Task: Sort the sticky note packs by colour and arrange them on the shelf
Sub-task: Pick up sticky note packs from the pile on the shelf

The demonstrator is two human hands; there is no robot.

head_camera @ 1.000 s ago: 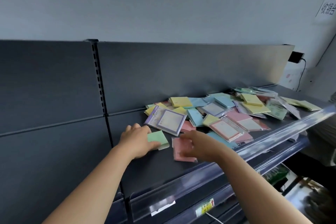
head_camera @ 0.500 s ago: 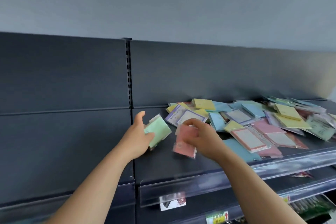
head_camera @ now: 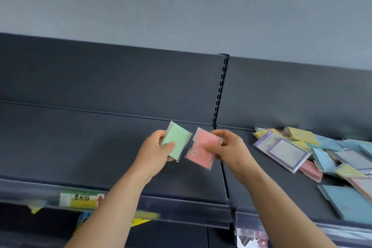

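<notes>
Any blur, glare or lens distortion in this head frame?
Head view: the green pack in the left hand and the pink pack in the right hand are slightly soft but readable; the price label strip at lower left is smeared by motion; shelf lines bow from the wide lens; light is even, without harsh glare.

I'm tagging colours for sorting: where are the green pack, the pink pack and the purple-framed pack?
green pack (head_camera: 179, 140), head view, middle of its front face
pink pack (head_camera: 198, 148), head view, bare left part of its face
purple-framed pack (head_camera: 281, 152), head view, centre of its pale panel
</notes>
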